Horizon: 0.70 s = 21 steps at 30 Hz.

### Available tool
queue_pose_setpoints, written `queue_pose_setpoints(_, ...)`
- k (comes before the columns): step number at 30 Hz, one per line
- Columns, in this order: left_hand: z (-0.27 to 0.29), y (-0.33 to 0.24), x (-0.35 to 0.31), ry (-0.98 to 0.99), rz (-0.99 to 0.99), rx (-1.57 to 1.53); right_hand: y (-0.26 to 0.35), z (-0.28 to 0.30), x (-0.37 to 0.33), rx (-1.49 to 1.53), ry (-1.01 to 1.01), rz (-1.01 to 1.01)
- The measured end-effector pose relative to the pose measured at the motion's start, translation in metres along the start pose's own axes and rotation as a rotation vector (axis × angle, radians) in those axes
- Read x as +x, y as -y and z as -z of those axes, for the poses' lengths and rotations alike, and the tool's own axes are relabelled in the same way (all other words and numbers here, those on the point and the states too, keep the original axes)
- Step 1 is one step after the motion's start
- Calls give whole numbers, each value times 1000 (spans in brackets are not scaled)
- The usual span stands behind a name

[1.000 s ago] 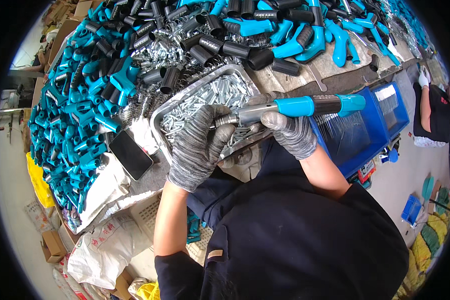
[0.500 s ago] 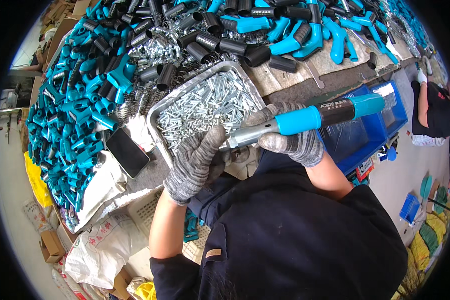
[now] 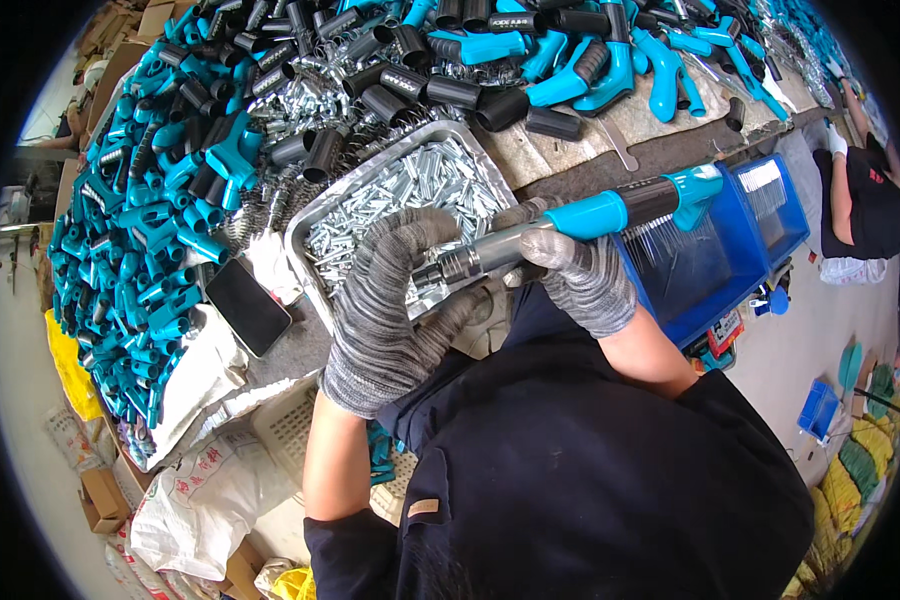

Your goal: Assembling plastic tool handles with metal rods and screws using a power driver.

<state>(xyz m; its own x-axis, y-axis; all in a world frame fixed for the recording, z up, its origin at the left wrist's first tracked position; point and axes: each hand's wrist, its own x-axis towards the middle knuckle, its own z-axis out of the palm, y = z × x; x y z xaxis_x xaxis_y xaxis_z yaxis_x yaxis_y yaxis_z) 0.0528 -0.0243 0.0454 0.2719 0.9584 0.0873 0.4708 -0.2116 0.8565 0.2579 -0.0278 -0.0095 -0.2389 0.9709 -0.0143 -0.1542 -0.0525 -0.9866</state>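
Observation:
In my right hand (image 3: 582,275), gloved in grey knit, is a tube-shaped tool with a teal and black body (image 3: 650,200) and a silver metal front end (image 3: 475,256). Its thumb and fingers wrap the tool where metal meets teal. My left hand (image 3: 375,310), gloved alike, curves loosely round the metal tip with thumb and fingers spread apart. A gap shows between its palm and the tip. Beneath and behind the hands stands a metal tray (image 3: 305,262) full of small silver pins (image 3: 435,180).
Teal housings (image 3: 145,270) heap up at left; black sleeves (image 3: 400,85) and springs lie behind the tray. A phone (image 3: 248,307) rests by the tray's left side. Blue bins (image 3: 685,290) stand at right. Another person (image 3: 865,200) is at far right.
My left hand has opened and let go of the metal end. The tool has shifted left and slightly turned in my right hand, showing more of the metal tip.

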Motion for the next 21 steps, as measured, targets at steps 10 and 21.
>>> queue_pose_setpoints(10,-3,0,-6,-44,-169,-20,-4,2,-1,152,-45,-75)
queue_pose_setpoints(21,-6,1,-8,128,37,-31,-11,6,-2,211,-21,-78)
